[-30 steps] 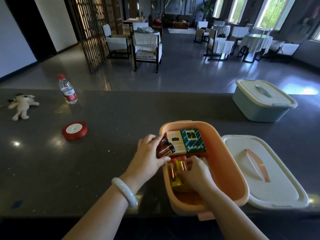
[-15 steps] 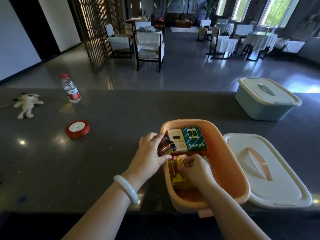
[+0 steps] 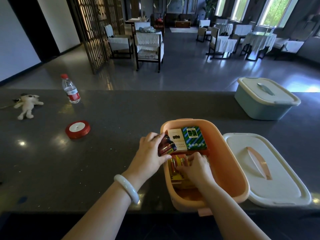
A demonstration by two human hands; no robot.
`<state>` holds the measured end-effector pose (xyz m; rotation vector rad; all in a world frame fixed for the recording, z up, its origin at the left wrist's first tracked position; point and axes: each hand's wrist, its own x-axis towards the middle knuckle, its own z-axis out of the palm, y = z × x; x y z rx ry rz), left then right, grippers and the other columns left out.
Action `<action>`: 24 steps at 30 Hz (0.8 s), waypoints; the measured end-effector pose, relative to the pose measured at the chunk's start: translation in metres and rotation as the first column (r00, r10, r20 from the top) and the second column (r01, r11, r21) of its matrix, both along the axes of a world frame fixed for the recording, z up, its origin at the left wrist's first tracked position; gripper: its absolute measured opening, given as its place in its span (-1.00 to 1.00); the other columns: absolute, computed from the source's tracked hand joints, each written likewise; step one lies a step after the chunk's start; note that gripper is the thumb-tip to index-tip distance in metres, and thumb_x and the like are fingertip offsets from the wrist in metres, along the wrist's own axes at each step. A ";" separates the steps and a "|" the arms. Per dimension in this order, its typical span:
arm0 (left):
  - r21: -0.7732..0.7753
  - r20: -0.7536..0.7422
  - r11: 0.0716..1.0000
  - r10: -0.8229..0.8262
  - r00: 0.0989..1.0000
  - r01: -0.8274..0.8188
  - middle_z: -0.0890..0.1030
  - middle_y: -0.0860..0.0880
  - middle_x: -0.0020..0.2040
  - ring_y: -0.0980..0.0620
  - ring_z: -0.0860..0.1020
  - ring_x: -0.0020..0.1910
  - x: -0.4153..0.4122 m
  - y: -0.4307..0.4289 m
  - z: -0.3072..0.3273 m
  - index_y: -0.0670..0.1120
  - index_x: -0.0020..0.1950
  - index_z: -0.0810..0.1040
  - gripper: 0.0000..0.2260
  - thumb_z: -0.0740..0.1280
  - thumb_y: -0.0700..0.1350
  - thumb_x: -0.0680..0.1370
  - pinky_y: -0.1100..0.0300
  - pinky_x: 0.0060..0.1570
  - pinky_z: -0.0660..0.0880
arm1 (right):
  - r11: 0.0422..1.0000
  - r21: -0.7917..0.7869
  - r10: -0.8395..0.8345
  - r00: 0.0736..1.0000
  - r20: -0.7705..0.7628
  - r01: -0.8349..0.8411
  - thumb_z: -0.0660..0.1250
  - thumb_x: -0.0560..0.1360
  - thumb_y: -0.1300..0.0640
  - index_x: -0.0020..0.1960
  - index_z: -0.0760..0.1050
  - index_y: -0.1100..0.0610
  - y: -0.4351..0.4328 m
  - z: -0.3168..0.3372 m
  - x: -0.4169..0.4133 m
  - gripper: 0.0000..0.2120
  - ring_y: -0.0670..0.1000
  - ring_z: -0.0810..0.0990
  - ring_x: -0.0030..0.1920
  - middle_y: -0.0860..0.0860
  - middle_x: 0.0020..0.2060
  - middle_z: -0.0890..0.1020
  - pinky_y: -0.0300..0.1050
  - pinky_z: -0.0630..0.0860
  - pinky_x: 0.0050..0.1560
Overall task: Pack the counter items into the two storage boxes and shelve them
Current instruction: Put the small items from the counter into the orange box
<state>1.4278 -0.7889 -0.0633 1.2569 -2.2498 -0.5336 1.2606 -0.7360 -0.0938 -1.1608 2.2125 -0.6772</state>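
Observation:
An open orange storage box (image 3: 230,163) stands on the dark counter near its front edge. At the box's far end lie a cream packet (image 3: 176,139) and a green-and-blue striped packet (image 3: 194,138). My left hand (image 3: 152,153) grips a dark red packet (image 3: 167,147) over the box's left rim. My right hand (image 3: 195,168) is down inside the box, its fingers curled on a yellow-and-orange pack (image 3: 176,166). The box's white lid (image 3: 265,170) with an orange handle lies to the right. A closed pale green box (image 3: 263,99) sits at the far right.
On the left of the counter (image 3: 112,127) lie a red ribbon spool (image 3: 78,129), a water bottle with a red cap (image 3: 70,89) and a small white plush toy (image 3: 27,104). Beyond the counter are chairs and covered tables.
My right hand has shifted slightly on the yellow-and-orange pack inside the box. My left hand keeps hold of the dark red packet at the rim. The view has tilted a little.

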 end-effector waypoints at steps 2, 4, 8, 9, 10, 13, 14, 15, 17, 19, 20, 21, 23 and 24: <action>0.007 -0.012 1.000 0.005 1.000 -0.005 0.30 0.07 0.36 0.13 0.23 0.35 0.000 0.000 0.000 0.01 0.54 0.22 -0.32 0.44 0.03 0.48 0.29 0.21 0.30 | 0.998 -0.050 -0.025 0.999 0.044 0.027 0.50 0.41 -0.05 0.24 0.40 0.06 0.001 0.000 -0.001 -0.50 0.05 0.48 0.19 0.02 0.17 0.44 0.06 0.53 0.21; 0.001 -0.025 1.000 0.005 1.000 -0.005 0.31 0.08 0.36 0.14 0.23 0.34 -0.001 0.001 0.001 0.01 0.53 0.24 -0.31 0.45 0.03 0.47 0.29 0.23 0.30 | 0.988 -0.144 -0.045 0.992 0.121 0.062 0.46 0.46 -0.02 0.19 0.44 0.03 0.003 0.004 -0.002 -0.62 0.00 0.53 0.11 -0.02 0.12 0.49 0.01 0.58 0.12; -0.046 -0.087 0.999 -0.026 0.996 0.022 0.31 0.09 0.34 0.18 0.23 0.32 -0.009 0.010 0.004 0.01 0.52 0.25 -0.32 0.46 0.00 0.46 0.36 0.23 0.27 | 0.975 -0.213 0.032 0.901 0.433 0.068 0.40 0.49 -0.02 0.13 0.53 0.02 0.013 0.025 -0.002 -0.75 -0.05 0.63 -0.01 -0.06 -0.02 0.65 -0.07 0.61 0.06; -0.061 -0.108 0.998 -0.033 0.994 0.027 0.31 0.10 0.33 0.19 0.23 0.32 -0.013 0.013 0.005 0.01 0.51 0.26 -0.32 0.47 0.00 0.46 0.36 0.23 0.28 | 0.978 -0.200 0.059 0.837 0.543 0.061 0.39 0.50 -0.02 0.13 0.55 0.03 0.016 0.030 -0.002 -0.75 -0.03 0.65 0.00 -0.04 -0.02 0.67 -0.03 0.60 0.10; -0.076 -0.123 0.997 -0.039 0.992 0.029 0.31 0.10 0.33 0.19 0.22 0.32 -0.017 0.016 0.005 0.02 0.51 0.26 -0.32 0.47 0.01 0.45 0.34 0.25 0.30 | 0.981 -0.185 0.079 0.764 0.640 0.054 0.39 0.50 -0.02 0.14 0.56 0.05 0.018 0.034 -0.003 -0.74 0.00 0.67 0.02 -0.01 -0.02 0.69 0.01 0.59 0.14; -0.103 -0.150 0.994 -0.039 0.988 0.023 0.30 0.07 0.34 0.17 0.21 0.33 -0.032 0.024 0.003 0.03 0.49 0.24 -0.33 0.46 0.04 0.46 0.28 0.28 0.35 | 0.980 -0.173 0.081 0.609 0.789 0.093 0.39 0.50 0.06 0.14 0.58 0.16 0.022 0.039 -0.009 -0.74 0.08 0.69 0.01 0.09 -0.03 0.71 0.06 0.59 0.12; -0.091 -0.156 0.996 -0.034 0.987 0.020 0.28 0.06 0.35 0.16 0.21 0.34 -0.037 0.027 0.002 0.04 0.50 0.22 -0.33 0.45 0.05 0.47 0.27 0.29 0.35 | 0.980 -0.161 0.063 0.586 0.808 0.115 0.39 0.50 0.08 0.13 0.58 0.20 0.023 0.040 -0.012 -0.74 0.09 0.70 -0.01 0.12 -0.04 0.71 0.05 0.61 0.07; -0.067 -0.153 0.997 -0.035 0.988 0.025 0.26 0.06 0.36 0.14 0.20 0.36 -0.041 0.029 0.002 0.04 0.50 0.20 -0.32 0.45 0.05 0.47 0.24 0.32 0.34 | 0.981 -0.141 0.042 0.573 0.819 0.130 0.39 0.50 0.10 0.13 0.59 0.21 0.023 0.040 -0.015 -0.74 0.09 0.70 -0.04 0.14 -0.05 0.71 0.02 0.61 0.02; 0.006 -0.111 0.997 -0.070 0.991 0.071 0.23 0.04 0.38 0.10 0.19 0.38 -0.044 0.027 0.002 0.05 0.52 0.16 -0.26 0.46 0.10 0.45 0.14 0.38 0.32 | 0.986 -0.099 0.005 0.573 0.820 0.134 0.38 0.52 0.13 0.11 0.59 0.22 0.024 0.041 -0.025 -0.78 0.07 0.70 -0.12 0.16 -0.07 0.71 -0.04 0.62 -0.10; 0.032 -0.033 0.993 -0.111 0.993 0.112 0.23 0.03 0.38 0.08 0.18 0.37 -0.043 0.022 0.003 0.04 0.53 0.15 -0.23 0.44 0.17 0.43 0.09 0.40 0.28 | 0.994 -0.048 -0.023 0.615 0.788 0.100 0.36 0.54 0.13 0.12 0.58 0.21 0.024 0.041 -0.040 -0.79 0.08 0.70 -0.13 0.16 -0.07 0.71 -0.03 0.62 -0.16; 0.011 0.000 0.994 -0.111 0.994 0.111 0.24 0.04 0.37 0.08 0.18 0.36 -0.040 0.019 0.002 0.03 0.52 0.16 -0.24 0.41 0.21 0.43 0.11 0.39 0.26 | 0.997 -0.020 -0.033 0.631 0.775 0.077 0.35 0.54 0.13 0.14 0.56 0.22 0.022 0.040 -0.048 -0.77 0.11 0.70 -0.08 0.17 -0.05 0.71 0.04 0.62 -0.12; -0.011 0.017 0.995 -0.096 0.995 0.096 0.24 0.05 0.36 0.08 0.19 0.36 -0.037 0.016 0.001 0.03 0.51 0.18 -0.27 0.38 0.23 0.45 0.15 0.36 0.24 | 0.998 0.003 -0.039 0.644 0.764 0.056 0.34 0.55 0.14 0.16 0.55 0.24 0.020 0.038 -0.056 -0.76 0.15 0.69 -0.03 0.19 -0.03 0.70 0.10 0.62 -0.09; -0.037 0.017 0.999 -0.028 0.999 0.029 0.26 0.04 0.35 0.08 0.19 0.35 -0.032 0.009 -0.004 0.03 0.49 0.23 -0.38 0.32 0.20 0.51 0.23 0.27 0.22 | 1.000 0.017 -0.028 0.696 0.718 0.023 0.31 0.56 0.19 0.13 0.55 0.27 0.017 0.038 -0.066 -0.79 0.18 0.67 0.02 0.20 -0.02 0.69 0.15 0.61 -0.04; -0.039 0.017 0.999 0.019 1.000 -0.019 0.27 0.02 0.35 0.07 0.21 0.36 -0.031 0.006 -0.007 0.01 0.48 0.24 -0.44 0.31 0.15 0.54 0.26 0.23 0.22 | 1.000 0.016 -0.018 0.742 0.670 0.009 0.31 0.56 0.20 0.10 0.57 0.27 0.016 0.037 -0.069 -0.82 0.17 0.67 0.02 0.19 -0.04 0.69 0.15 0.62 0.01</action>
